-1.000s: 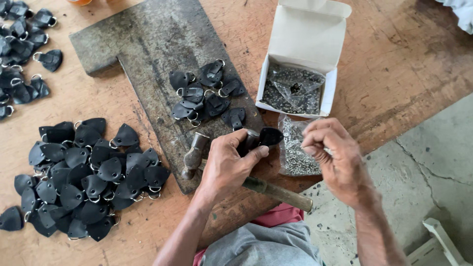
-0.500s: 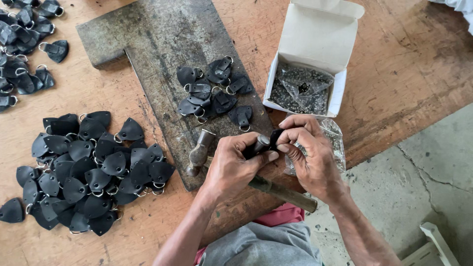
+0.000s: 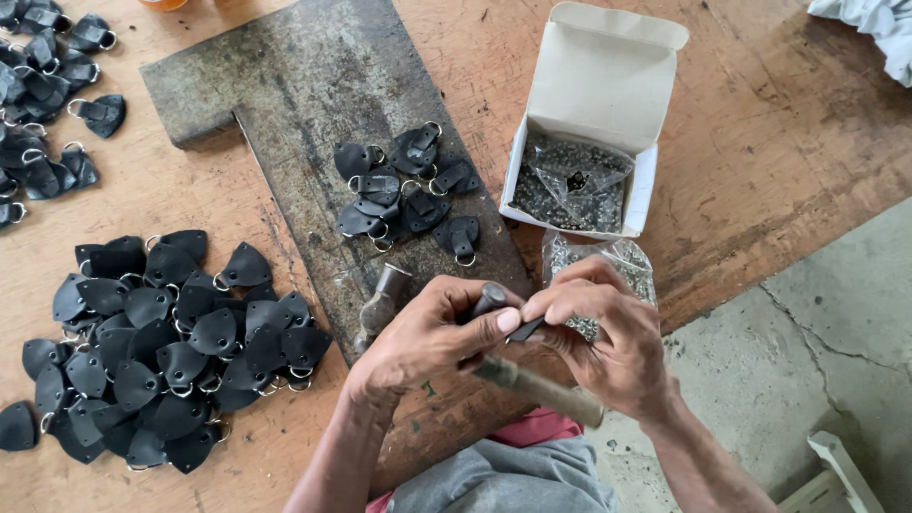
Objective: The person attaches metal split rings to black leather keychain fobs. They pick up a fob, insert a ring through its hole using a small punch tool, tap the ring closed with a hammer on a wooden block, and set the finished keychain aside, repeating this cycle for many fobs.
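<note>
hands still joined | left hand [image 3: 427,332], right hand [image 3: 603,337] pinch black leather piece [image 3: 524,330]

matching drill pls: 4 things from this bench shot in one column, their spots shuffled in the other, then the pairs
1 white box
2 hammer
3 big pile of black leather tabs
4 clear bag of small metal pieces

a. under the left hand
b. on the wood, left of the dark slab
c. open, right of the slab
d. behind the right hand

1-c, 2-a, 3-b, 4-d

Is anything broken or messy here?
Nothing looks spilled. The metal slab is scuffed and worn, and the concrete floor has cracks. Black leather tabs lie in loose heaps.
</note>
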